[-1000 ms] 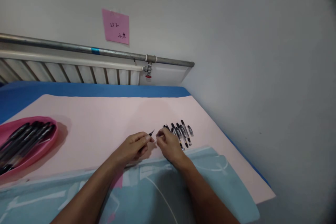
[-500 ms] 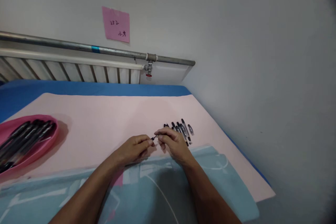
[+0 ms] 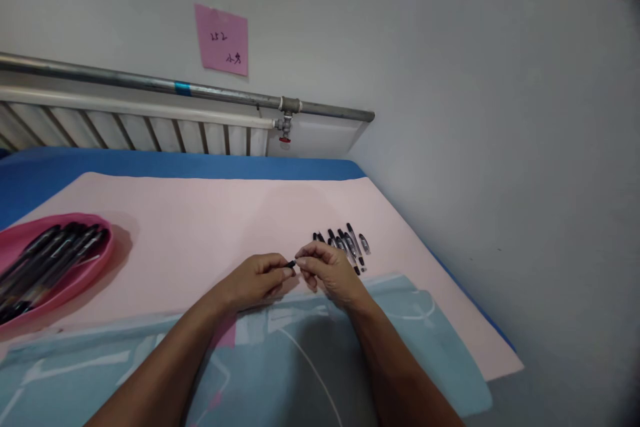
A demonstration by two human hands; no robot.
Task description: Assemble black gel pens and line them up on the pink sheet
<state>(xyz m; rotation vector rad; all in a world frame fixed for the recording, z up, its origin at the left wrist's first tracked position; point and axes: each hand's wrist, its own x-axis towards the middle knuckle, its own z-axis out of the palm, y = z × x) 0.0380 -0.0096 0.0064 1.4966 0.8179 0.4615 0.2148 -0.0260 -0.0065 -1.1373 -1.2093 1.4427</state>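
several black pens [image 3: 47, 259] lie heaped in pink tray [image 3: 95, 267], away from hands.

Small black pen part [image 3: 291, 264] pinched between fingertips of both hands, held level just above pink sheet, mostly hidden.

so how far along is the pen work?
Looks done: a pink tray of whole black pens. In hand: left hand and right hand pinch one small black pen part between them. Left: a row of loose pen parts beside the right hand.
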